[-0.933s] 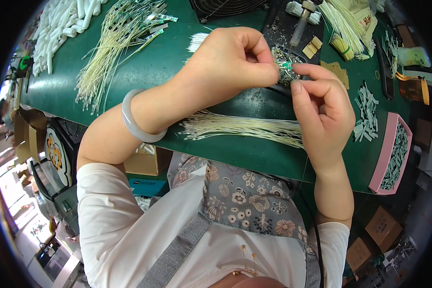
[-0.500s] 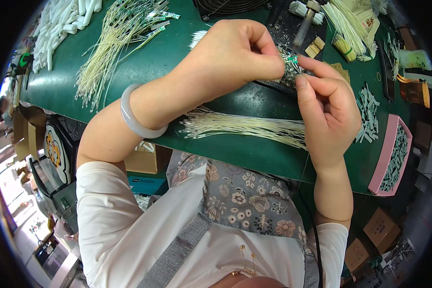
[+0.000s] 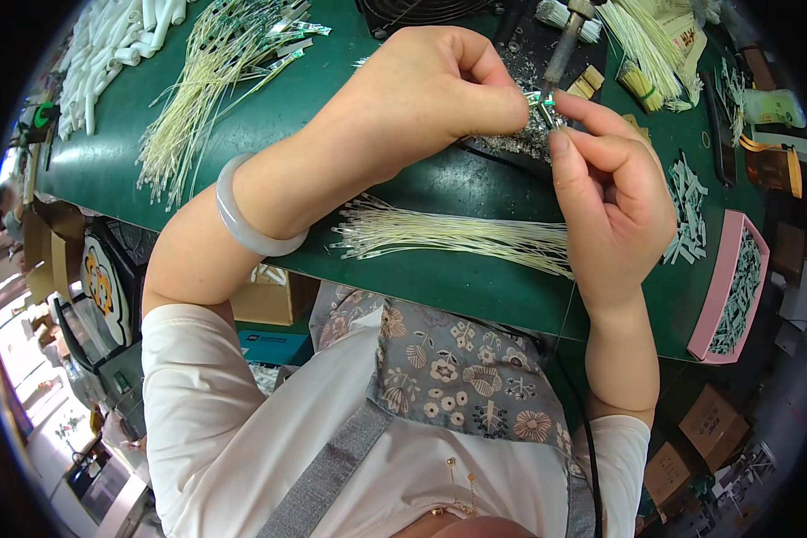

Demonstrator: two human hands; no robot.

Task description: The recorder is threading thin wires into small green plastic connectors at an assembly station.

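My left hand (image 3: 439, 90) is closed in a pinch at the edge of a small green circuit board (image 3: 548, 102). From the right, my right hand (image 3: 614, 184) pinches a thin silvery part (image 3: 548, 116) between thumb and forefinger, right against the board. A soldering iron (image 3: 561, 56) slants down from above, its tip at or just over the board; whether they touch is hard to tell. Neither hand holds the iron. Under my wrists, a bundle of thin pale wires (image 3: 457, 235) lies across the green table.
A wire pile with small green boards (image 3: 206, 99) and white tubes (image 3: 117, 58) lie at left. Grey-green strips (image 3: 688, 211) and a pink box (image 3: 722, 296) of similar pieces are at right. A black fan (image 3: 421, 11) and pale wire bundles (image 3: 650, 54) stand behind.
Both hands' fingertips have shifted slightly up and away, bringing the small board to the soldering iron's tip. The pinches stay closed.
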